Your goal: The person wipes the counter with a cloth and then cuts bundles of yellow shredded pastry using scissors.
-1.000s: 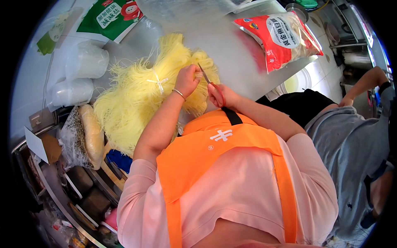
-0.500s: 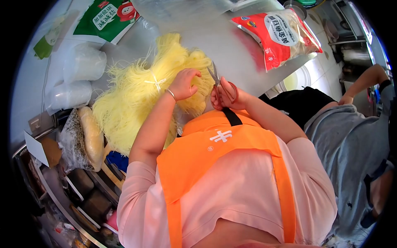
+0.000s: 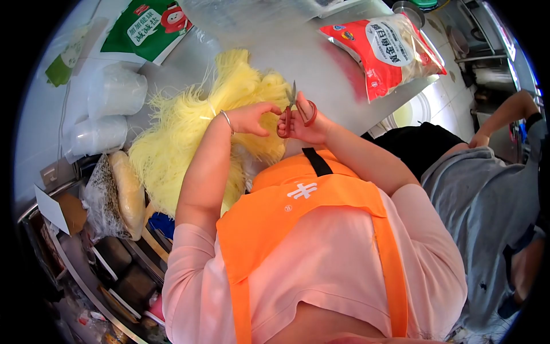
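A pair of scissors (image 3: 292,97) with red handles is in my right hand (image 3: 309,127), which is wrapped around the handles. Its blades point away from me and look slightly apart. My left hand (image 3: 252,119), with a bracelet at the wrist, reaches toward the scissors. The thumb and fingers of that hand are curved and apart, with nothing visible between them. Under and beside it spreads a large heap of thin yellow noodle-like strands (image 3: 172,137). A white tie around the strands is mostly hidden by my left hand and wrist.
On the metal table (image 3: 275,34) lie a red food bag (image 3: 372,57) and a green packet (image 3: 143,28). Clear plastic containers (image 3: 117,89) stand at left, above filled bags (image 3: 127,189). A person in grey (image 3: 481,195) is close at right, near a white bucket (image 3: 413,110).
My left hand has dropped lower and turned toward the scissors, covering most of the white tie. My right hand has rotated, so the scissors point more straight ahead.
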The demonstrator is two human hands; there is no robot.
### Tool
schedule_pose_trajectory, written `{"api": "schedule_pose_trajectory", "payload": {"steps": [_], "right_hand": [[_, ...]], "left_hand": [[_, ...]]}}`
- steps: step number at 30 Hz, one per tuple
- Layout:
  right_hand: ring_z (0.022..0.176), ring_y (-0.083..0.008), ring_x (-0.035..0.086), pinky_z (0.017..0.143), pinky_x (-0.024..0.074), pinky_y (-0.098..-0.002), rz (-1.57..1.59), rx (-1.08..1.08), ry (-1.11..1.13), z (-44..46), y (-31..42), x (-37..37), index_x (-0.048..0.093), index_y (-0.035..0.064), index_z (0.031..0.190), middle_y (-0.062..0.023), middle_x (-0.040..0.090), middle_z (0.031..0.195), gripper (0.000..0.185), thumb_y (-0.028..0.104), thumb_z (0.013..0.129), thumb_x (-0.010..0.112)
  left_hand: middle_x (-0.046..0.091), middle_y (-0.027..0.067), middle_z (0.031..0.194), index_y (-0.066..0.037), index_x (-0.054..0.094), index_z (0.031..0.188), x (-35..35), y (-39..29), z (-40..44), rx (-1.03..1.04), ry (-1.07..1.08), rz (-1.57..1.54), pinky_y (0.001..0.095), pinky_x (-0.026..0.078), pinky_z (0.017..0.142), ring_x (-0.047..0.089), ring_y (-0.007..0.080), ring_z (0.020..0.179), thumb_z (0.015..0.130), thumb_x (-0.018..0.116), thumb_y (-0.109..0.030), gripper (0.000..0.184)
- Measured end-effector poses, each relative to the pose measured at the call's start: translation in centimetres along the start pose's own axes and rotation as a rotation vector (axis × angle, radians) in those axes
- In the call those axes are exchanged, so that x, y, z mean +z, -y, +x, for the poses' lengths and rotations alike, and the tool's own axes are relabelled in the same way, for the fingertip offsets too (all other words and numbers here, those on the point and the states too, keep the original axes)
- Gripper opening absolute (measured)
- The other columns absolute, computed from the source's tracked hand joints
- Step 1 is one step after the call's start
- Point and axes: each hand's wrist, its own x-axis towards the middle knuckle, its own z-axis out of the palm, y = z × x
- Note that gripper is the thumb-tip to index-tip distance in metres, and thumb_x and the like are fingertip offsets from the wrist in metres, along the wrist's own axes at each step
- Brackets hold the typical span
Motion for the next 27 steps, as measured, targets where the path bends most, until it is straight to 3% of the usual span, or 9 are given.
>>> {"api": "schedule_pose_trajectory", "payload": {"steps": [5,7,8,10,13,15,16,27], "right_hand": [[0.083,-0.0236,0.055,0.085,0.0448,-0.0359,0.001,-0.016,0.011,0.7,0.4,-0.1,0.052,0.0016,0.1,-0.0104,0.056,0.088,0.077,0.075,0.083,0.038],[0.079,-0.024,0.056,0.079,0.0466,-0.036,-0.057,-0.064,-0.041,1.5,-0.2,-0.4,0.052,0.0008,0.095,-0.0112,0.056,0.085,0.077,0.075,0.083,0.038],[0.074,-0.0244,0.057,0.073,0.0485,-0.0362,-0.117,-0.111,-0.093,2.0,-0.5,-0.5,0.053,0.0,0.091,-0.0119,0.057,0.082,0.077,0.076,0.083,0.038],[0.07,-0.0235,0.057,0.069,0.048,-0.0355,-0.214,-0.164,-0.161,2.3,-1.7,-0.1,0.052,0.0003,0.09,-0.012,0.057,0.08,0.075,0.073,0.085,0.037],[0.063,-0.0204,0.055,0.062,0.046,-0.0336,-0.411,-0.221,-0.199,2.2,-2.6,-0.5,0.051,0.0014,0.088,-0.0119,0.057,0.074,0.068,0.067,0.091,0.033],[0.068,-0.0203,0.056,0.065,0.0456,-0.033,-0.473,-0.195,-0.219,2.2,-2.9,-0.7,0.052,0.0044,0.091,-0.0095,0.056,0.077,0.058,0.058,0.096,0.03],[0.068,-0.0203,0.056,0.065,0.0456,-0.033,-0.474,-0.192,-0.219,2.1,-3.0,-0.7,0.052,0.0044,0.091,-0.0095,0.056,0.077,0.058,0.058,0.096,0.03],[0.067,-0.0191,0.054,0.065,0.0451,-0.0336,-0.572,-0.158,-0.256,1.0,-2.6,0.6,0.051,0.0048,0.092,-0.008,0.054,0.077,0.058,0.06,0.094,0.033]], "left_hand": [[0.058,0.013,0.115,-0.002,0.05,0.124,-1.1,1.3,1.1,-0.11,0.08,-0.025,0.0324,0.036,0.104,0.051,0.0249,0.117,0.076,0.059,-0.006,0.049],[0.062,0.01,0.106,-0.002,0.051,0.118,-0.3,2.8,2.3,-0.171,-0.217,-0.171,0.0322,0.046,0.091,0.06,0.0227,0.1,0.081,0.055,-0.005,0.037],[0.062,0.01,0.106,-0.002,0.051,0.118,0.0,3.0,2.8,-0.173,-0.218,-0.171,0.0322,0.046,0.091,0.06,0.0227,0.1,0.081,0.055,-0.005,0.037],[0.064,0.0082,0.096,-0.003,0.055,0.109,1.1,1.7,3.7,-0.351,-0.626,-0.051,0.0338,0.05,0.076,0.064,0.0217,0.082,0.084,0.058,-0.011,0.027],[0.064,0.0089,0.087,-0.004,0.055,0.112,1.7,-0.2,4.0,-0.337,-0.72,0.088,0.0354,0.05,0.068,0.063,0.0239,0.072,0.084,0.062,-0.017,0.032],[0.064,0.0113,0.091,-0.005,0.056,0.113,1.6,-0.7,4.3,-0.36,-0.715,0.105,0.0373,0.05,0.07,0.063,0.0266,0.077,0.083,0.063,-0.02,0.034],[0.065,0.0136,0.095,-0.007,0.057,0.114,1.6,-0.8,4.3,-0.383,-0.706,0.124,0.0392,0.051,0.073,0.063,0.0292,0.082,0.082,0.063,-0.023,0.036],[0.062,0.0111,0.094,-0.005,0.064,0.096,2.4,0.0,3.8,-0.215,-0.855,0.242,0.0381,0.05,0.073,0.06,0.0289,0.08,0.078,0.067,-0.024,0.026]]}}
